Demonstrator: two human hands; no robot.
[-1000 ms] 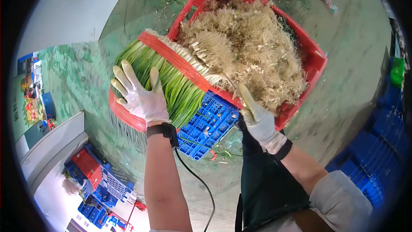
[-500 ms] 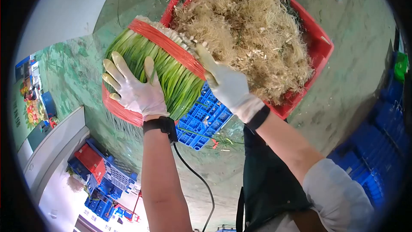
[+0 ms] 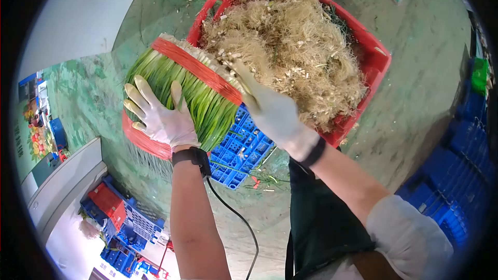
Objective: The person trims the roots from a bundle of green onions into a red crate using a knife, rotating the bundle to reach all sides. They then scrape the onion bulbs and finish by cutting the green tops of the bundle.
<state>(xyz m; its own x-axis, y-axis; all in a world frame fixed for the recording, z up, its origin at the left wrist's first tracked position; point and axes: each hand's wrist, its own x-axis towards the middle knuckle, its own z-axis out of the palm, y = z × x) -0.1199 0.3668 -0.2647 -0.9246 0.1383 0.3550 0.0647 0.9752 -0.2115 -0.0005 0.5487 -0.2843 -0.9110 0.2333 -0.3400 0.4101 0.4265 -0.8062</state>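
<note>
A large bundle of green stalks, with white root ends and red bands around it, rests on a blue crate. My gloved left hand lies on the stalks with its fingers spread. At the bundle's white ends is my gloved right hand, slightly blurred, its fingers extended along the cut ends beside the upper red band. Beyond it stands a red crate heaped with pale, stringy roots and small white pieces.
Blue crates are stacked at the right. More blue and red crates stand at the lower left near a white panel. A black cable hangs from my left wrist. Green scraps lie on the floor.
The bundle and crates appear slightly shifted left in view. My right hand has moved a little down and left along the white ends; my left hand remains on the stalks.
</note>
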